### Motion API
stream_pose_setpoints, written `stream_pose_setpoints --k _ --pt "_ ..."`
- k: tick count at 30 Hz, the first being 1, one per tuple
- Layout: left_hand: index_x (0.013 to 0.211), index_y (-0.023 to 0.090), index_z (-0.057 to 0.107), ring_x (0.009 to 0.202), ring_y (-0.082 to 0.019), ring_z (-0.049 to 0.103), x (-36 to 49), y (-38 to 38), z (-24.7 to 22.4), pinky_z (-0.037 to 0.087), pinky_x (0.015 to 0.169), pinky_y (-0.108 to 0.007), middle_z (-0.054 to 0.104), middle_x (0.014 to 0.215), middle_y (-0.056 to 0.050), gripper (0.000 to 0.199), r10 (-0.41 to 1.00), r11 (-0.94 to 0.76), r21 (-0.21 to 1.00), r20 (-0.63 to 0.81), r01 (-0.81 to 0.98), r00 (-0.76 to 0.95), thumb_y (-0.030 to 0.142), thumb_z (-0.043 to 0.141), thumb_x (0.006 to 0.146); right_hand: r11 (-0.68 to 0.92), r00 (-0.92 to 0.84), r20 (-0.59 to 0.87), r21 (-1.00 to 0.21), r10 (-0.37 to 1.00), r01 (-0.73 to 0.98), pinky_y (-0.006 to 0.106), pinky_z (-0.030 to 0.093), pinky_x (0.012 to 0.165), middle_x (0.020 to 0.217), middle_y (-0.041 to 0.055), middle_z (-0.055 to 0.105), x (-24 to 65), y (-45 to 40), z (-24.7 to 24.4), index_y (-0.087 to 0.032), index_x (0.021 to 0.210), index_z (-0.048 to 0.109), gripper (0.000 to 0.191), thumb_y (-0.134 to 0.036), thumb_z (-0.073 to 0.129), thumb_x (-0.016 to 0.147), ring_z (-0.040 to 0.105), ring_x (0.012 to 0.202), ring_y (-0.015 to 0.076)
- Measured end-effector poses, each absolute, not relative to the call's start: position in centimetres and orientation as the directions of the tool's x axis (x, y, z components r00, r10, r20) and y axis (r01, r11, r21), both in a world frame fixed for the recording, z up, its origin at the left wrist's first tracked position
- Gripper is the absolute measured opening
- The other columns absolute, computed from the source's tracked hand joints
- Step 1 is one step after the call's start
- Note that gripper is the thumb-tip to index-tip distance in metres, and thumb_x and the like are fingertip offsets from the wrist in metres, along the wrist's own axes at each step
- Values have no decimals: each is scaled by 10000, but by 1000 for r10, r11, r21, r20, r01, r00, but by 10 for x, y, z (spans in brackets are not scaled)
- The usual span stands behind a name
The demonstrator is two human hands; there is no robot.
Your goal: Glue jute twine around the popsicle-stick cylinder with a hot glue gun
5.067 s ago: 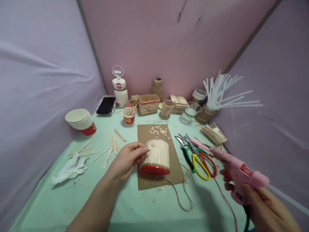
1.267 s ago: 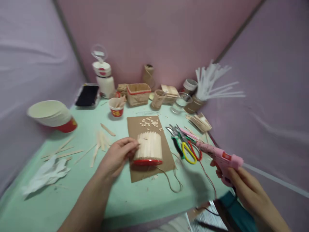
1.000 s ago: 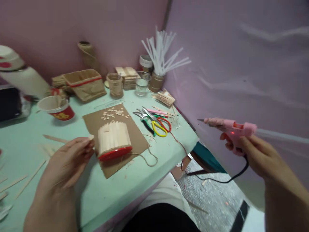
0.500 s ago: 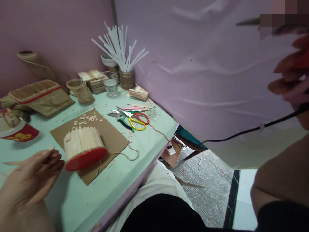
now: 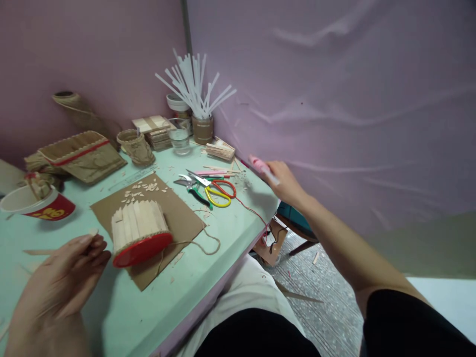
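Observation:
Between thumb and fingertips, my left hand (image 5: pixel 61 280) pinches a small wood chip (image 5: pixel 93 232), just left of the wooden piece. That piece (image 5: pixel 139 223), made of upright pale sticks round a red base (image 5: pixel 143 249), lies tilted on a brown cardboard sheet (image 5: pixel 186 223). Small wood chips (image 5: pixel 148 187) are scattered behind it. My right hand (image 5: pixel 284 183) is closed round a pink tool, probably a glue gun (image 5: pixel 260 166), above the table's right back edge. The tool is slightly blurred. Twine (image 5: pixel 208 250) trails from the wooden piece.
Scissors (image 5: pixel 219 194) and pruning shears (image 5: pixel 195 191) lie mid-table. Behind stand a jar of white glue sticks (image 5: pixel 203 130), a cup of water (image 5: pixel 180 141), a stick bundle (image 5: pixel 221 150) and a twine-covered cup (image 5: pixel 137 148). A red-and-white bucket (image 5: pixel 55 208) is at left.
My right hand has come in from the upper right to the table's back right edge with the pink tool. The view has shifted slightly; my left hand keeps its pinch beside the wooden piece.

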State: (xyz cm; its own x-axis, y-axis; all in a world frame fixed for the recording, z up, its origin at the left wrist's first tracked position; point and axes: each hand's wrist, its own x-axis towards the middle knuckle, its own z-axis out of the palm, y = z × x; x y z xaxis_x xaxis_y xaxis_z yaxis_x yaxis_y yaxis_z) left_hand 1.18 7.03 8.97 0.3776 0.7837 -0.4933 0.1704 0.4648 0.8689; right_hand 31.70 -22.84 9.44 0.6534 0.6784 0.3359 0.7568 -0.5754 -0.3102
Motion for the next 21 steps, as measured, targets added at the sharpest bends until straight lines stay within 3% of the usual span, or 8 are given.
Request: stream_pose_setpoints --k 3,7,13,15,21 --pt "611 187 608 584 -76 543 11 69 90 456 542 -166 625 557 66 89 768 524 845 -522 106 371 118 664 613 -606 616 251 -126 746 785 385 406 852 1026 154 616 330 -221 49 -97 1131 580 338 -317 404 945 504 928 257" --pt "630 162 624 566 -68 525 7 67 88 423 518 -155 626 591 43 127 777 514 857 -479 27 408 128 725 560 -563 557 188 -25 809 826 409 401 879 1100 187 591 334 -224 13 -97 1180 555 356 -308 416 930 483 1000 290" --pt "629 123 614 511 -41 427 2 67 73 329 487 -155 545 566 31 258 766 478 875 -373 -76 524 292 798 562 -523 501 218 55 838 851 460 437 813 1149 217 588 336 -222 25 -113 1143 596 381 -358 480 875 521 1013 339" --pt "659 127 615 527 -43 427 1 67 71 331 515 -163 543 585 31 241 765 461 884 -352 -78 539 299 776 608 -470 444 292 21 847 882 457 440 783 1120 182 612 321 -204 52 -153 1109 624 362 -386 450 894 540 980 330" --pt "664 137 621 567 -71 441 2 57 82 332 570 -203 552 596 14 208 786 373 927 -294 -37 544 316 725 671 -12 228 507 -394 831 919 371 435 799 920 68 660 215 -109 122 -235 937 659 156 -322 541 885 596 904 224"
